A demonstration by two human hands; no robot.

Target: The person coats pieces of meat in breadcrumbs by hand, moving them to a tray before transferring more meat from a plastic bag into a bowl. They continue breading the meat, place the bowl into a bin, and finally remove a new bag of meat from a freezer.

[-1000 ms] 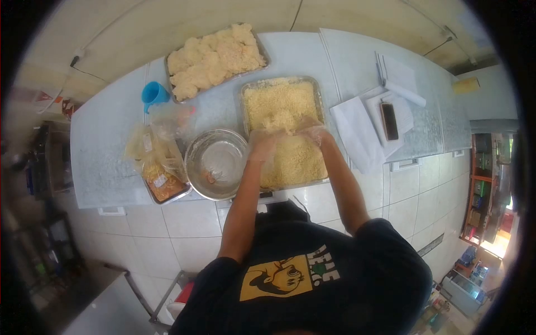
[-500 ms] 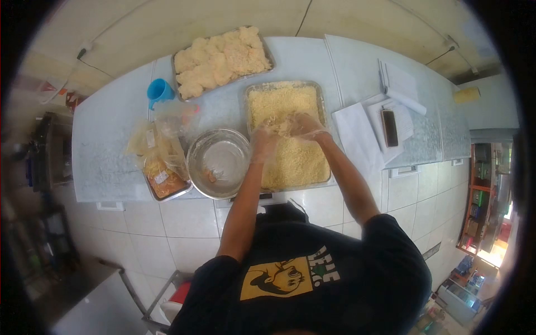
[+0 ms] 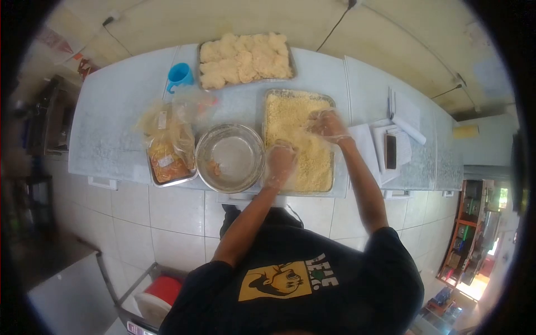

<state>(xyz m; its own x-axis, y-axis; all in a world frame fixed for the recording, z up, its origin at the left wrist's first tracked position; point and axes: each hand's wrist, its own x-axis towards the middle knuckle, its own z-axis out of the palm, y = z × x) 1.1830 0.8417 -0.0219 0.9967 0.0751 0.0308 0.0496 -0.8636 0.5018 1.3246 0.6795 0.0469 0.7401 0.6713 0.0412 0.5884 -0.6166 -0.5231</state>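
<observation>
A rectangular metal tray (image 3: 333, 181) is filled with coarse pale-yellow crumbs (image 3: 312, 167). Over the tray's left side, my left hand (image 3: 282, 160), in a clear plastic glove, has its fingers curled down at the crumbs; what they close on, if anything, is hidden. My right hand (image 3: 329, 124), gloved the same way, is above the right side with fingers apart, pointing left, slightly blurred. Left of the tray stands a round metal bowl (image 3: 204, 177) with whitish residue and a small pinkish-orange lump inside. Behind, another tray (image 3: 223, 85) bears several crumb-coated pieces (image 3: 245, 58).
A blue mug (image 3: 180, 74) stands at the back left. Near it lie clear plastic bags (image 3: 190, 103) and a small tray (image 3: 184, 180) with a packaged orange-brown food (image 3: 167, 166). On the right are papers (image 3: 365, 151) and a phone (image 3: 390, 151).
My hands were together over the crumbs with a crumbed clump between them; now they are apart, the left nearer me, the right farther right. The camera view has shifted.
</observation>
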